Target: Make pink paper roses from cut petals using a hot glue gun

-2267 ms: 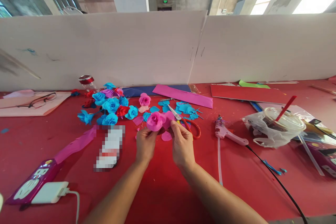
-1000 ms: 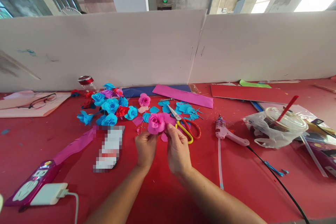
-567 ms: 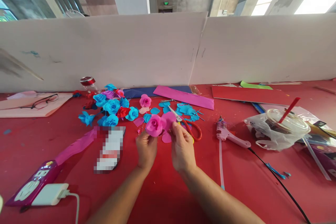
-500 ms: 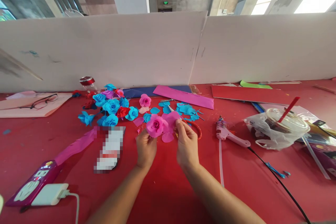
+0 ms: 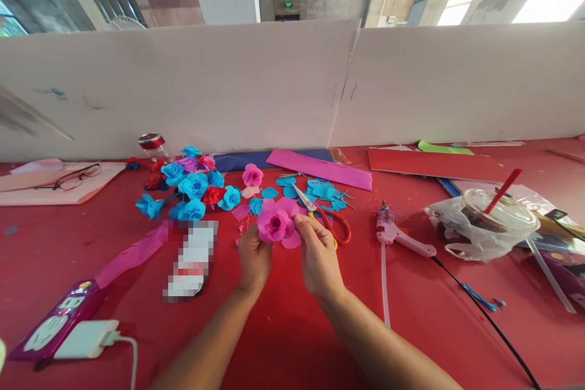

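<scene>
A pink paper flower point(image 5: 274, 223) is held over the red table, facing me. My left hand point(image 5: 256, 261) is closed on it from below, and the part it grips is hidden behind the bloom. Against the flower's right side, my right hand point(image 5: 320, 256) pinches a pink paper petal piece point(image 5: 291, 237), which partly overlaps the back of the bloom. Just behind my right hand lie scissors point(image 5: 336, 224) with red and yellow handles. Blue paper petals point(image 5: 322, 189) are scattered beyond them, and another pink flower point(image 5: 252, 175) rests behind the held one.
Blue, red and purple paper flowers point(image 5: 194, 186) are bunched at the left. A phone-like blurred object point(image 5: 192, 261) and a power strip point(image 5: 59, 320) lie nearer. To the right are a pink glue gun point(image 5: 402, 236) and a bagged cup point(image 5: 498, 210). A white partition point(image 5: 205, 85) stands behind.
My right hand has moved left, bringing the pink petal piece from beside the flower to up against and behind it. More of the scissors shows. My left hand has barely moved.
</scene>
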Motion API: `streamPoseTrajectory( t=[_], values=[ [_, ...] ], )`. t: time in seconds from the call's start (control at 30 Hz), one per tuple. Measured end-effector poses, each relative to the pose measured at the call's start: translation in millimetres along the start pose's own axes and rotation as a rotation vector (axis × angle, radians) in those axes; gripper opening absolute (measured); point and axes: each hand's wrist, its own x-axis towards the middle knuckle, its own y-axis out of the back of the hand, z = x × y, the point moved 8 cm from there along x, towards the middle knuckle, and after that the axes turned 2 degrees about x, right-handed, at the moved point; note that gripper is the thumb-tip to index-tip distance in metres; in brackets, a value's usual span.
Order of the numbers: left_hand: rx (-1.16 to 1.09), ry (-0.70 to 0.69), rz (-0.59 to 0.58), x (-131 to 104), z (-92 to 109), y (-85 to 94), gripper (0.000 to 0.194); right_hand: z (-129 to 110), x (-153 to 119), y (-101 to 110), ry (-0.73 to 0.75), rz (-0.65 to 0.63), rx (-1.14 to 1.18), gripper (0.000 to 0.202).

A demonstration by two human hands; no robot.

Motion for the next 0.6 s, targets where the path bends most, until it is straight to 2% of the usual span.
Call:
streamPoseTrajectory(
  t=[0.13, 0.3, 0.4, 0.6],
  values=[
    [0.007, -0.042, 0.0, -0.9, 4.4, 2.0, 0.024, -3.3, 1.8, 2.6, 0.019, 0.004, -0.023, 0.018],
    [0.057, -0.054, 0.011, -0.4, 7.9, 4.3, 0.025, -14.7, 1.9, 3.0, 0.088, 0.011, -0.169, 0.023],
    [0.045, -0.064, -0.003, 0.6, 9.5, 1.1, 0.024, -12.2, 0.3, 0.9, 0.071, -0.015, -0.217, 0.025],
    [0.013, -0.052, -0.072, 2.4, 10.9, -6.6, 0.022, -0.4, 1.4, 5.0, 0.005, 0.025, -0.058, 0.019]
  ],
)
